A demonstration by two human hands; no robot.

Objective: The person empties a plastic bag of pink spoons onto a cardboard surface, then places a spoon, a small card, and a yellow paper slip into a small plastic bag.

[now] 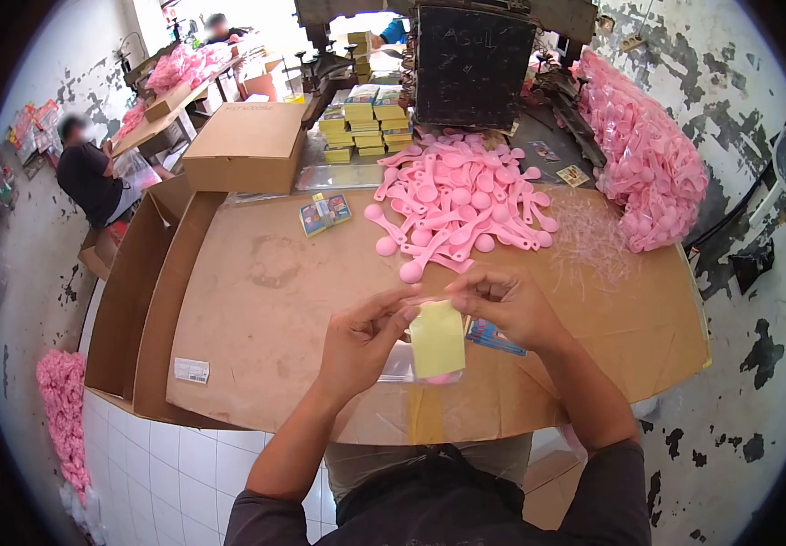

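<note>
While left hand (361, 341) pinches yellow card (437, 338) | right hand (507, 305) pinches its top

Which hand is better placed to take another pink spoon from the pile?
Probably the right hand: it sits nearer the pink spoons, pinching the bag at its top, while the left hand holds its side.

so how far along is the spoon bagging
Done: a big heap of bagged pink spoons lies at the right. In hand: the left hand and right hand hold a clear bag with a yellow card. Left: a large pile of loose pink spoons and stacks of cards behind it, so plenty remains.
</note>
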